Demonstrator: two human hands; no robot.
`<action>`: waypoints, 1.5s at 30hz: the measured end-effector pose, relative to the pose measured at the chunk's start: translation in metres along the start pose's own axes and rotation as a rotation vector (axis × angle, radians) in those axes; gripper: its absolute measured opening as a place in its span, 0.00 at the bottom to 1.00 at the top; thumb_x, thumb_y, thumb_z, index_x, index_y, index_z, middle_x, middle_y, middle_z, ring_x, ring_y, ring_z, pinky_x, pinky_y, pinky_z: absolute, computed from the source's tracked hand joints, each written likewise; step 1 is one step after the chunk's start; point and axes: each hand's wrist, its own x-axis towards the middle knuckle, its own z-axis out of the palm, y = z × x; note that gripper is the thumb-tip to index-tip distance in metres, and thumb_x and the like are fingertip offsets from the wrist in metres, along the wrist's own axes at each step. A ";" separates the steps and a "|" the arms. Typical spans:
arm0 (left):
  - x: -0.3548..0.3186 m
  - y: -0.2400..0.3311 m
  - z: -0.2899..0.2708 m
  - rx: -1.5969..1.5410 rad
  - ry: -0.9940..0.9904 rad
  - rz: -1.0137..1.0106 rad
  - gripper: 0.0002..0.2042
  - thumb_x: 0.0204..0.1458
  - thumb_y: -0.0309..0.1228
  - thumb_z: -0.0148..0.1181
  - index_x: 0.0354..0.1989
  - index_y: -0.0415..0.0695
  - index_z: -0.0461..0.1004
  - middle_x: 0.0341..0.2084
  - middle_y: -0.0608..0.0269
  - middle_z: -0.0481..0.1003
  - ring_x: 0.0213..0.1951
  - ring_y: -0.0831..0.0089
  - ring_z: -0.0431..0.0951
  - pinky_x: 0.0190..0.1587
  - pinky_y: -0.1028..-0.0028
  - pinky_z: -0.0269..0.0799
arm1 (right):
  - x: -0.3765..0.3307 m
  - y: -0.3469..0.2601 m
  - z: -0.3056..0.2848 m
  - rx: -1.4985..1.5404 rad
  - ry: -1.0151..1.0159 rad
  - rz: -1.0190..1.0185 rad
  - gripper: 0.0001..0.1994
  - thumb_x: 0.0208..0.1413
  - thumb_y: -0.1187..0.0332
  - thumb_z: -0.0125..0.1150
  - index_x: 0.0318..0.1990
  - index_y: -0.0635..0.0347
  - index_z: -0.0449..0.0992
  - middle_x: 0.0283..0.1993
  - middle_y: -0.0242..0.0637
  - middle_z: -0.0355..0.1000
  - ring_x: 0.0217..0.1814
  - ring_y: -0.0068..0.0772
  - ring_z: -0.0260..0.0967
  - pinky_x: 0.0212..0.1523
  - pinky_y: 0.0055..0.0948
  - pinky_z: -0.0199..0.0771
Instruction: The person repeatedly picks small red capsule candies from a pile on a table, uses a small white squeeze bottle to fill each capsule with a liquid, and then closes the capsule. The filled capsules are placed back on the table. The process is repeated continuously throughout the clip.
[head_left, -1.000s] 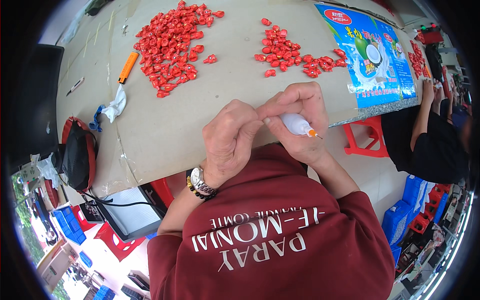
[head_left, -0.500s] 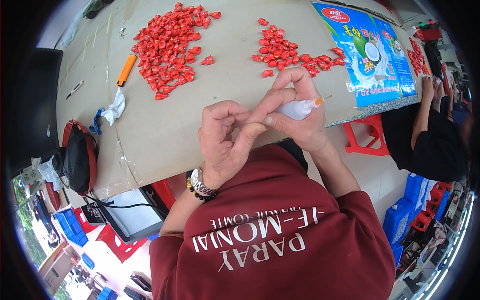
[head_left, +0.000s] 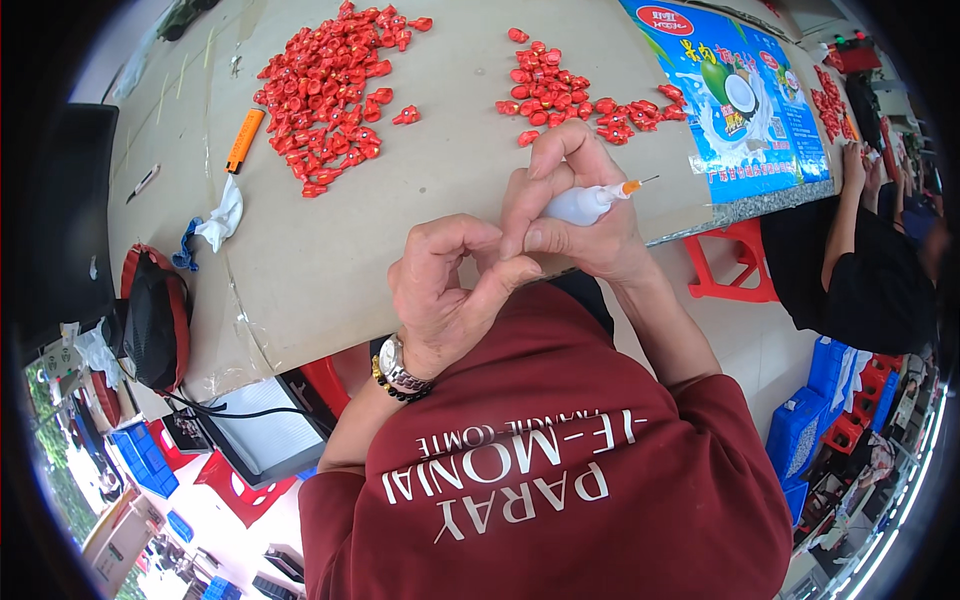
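My right hand (head_left: 610, 240) is closed around a small translucent squeeze bottle (head_left: 578, 206) with an orange collar and thin metal needle, which points to the right. Its thumb and a finger also meet near the fingertips of my left hand (head_left: 440, 295). The left hand is bent in a pinch, thumb toward the fingers; whatever lies between the fingertips is too small or hidden to make out. Both hands are above the table's near edge. Beyond them lie a large pile of small red plastic pieces (head_left: 325, 95) and a smaller group of red pieces (head_left: 548, 88).
An orange tool with a black end (head_left: 243, 142), a crumpled white tissue (head_left: 222, 214) and a pen (head_left: 145, 182) lie on the table (head_left: 330, 270) at left. A blue poster (head_left: 690, 70) covers its right part. Beyond the right edge are a red stool (head_left: 735, 262) and a person's arm (head_left: 846, 215).
My right hand and the bottle have shifted slightly left and away from me, its fingers curling closer to the left hand. The left hand has moved a little left. The whole view has shifted slightly.
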 end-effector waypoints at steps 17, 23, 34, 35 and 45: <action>0.000 0.002 -0.003 -0.006 -0.071 -0.048 0.11 0.48 0.19 0.63 0.39 0.37 0.70 0.26 0.59 0.77 0.26 0.76 0.77 0.28 0.79 0.71 | 0.002 -0.022 0.008 -0.276 0.104 0.142 0.22 0.44 0.81 0.66 0.43 0.58 0.60 0.26 0.32 0.75 0.31 0.17 0.72 0.34 0.17 0.69; -0.001 0.003 0.000 -0.107 -0.042 -0.122 0.09 0.49 0.20 0.63 0.36 0.38 0.69 0.25 0.60 0.77 0.26 0.78 0.76 0.26 0.80 0.70 | 0.002 -0.020 0.009 -0.215 0.098 0.155 0.21 0.45 0.82 0.65 0.43 0.58 0.60 0.26 0.33 0.75 0.31 0.17 0.71 0.34 0.17 0.69; -0.003 -0.004 -0.001 -0.177 -0.089 -0.179 0.10 0.49 0.23 0.65 0.34 0.40 0.67 0.22 0.66 0.73 0.22 0.85 0.69 0.22 0.84 0.62 | 0.002 -0.018 0.001 -0.226 0.010 0.158 0.21 0.44 0.82 0.64 0.43 0.59 0.60 0.25 0.35 0.74 0.29 0.19 0.71 0.33 0.18 0.70; -0.004 -0.005 -0.001 -0.181 -0.087 -0.165 0.10 0.49 0.23 0.65 0.34 0.40 0.67 0.22 0.66 0.73 0.22 0.85 0.70 0.23 0.84 0.63 | 0.002 -0.017 0.001 -0.200 0.008 0.157 0.21 0.44 0.82 0.64 0.43 0.59 0.60 0.25 0.35 0.74 0.29 0.19 0.71 0.33 0.18 0.70; -0.002 0.000 0.005 -0.174 -0.039 -0.120 0.10 0.48 0.22 0.65 0.35 0.39 0.68 0.22 0.64 0.73 0.23 0.81 0.71 0.24 0.81 0.66 | 0.005 -0.016 0.000 -0.163 0.004 0.161 0.21 0.45 0.79 0.66 0.42 0.59 0.59 0.26 0.35 0.74 0.29 0.19 0.71 0.32 0.17 0.69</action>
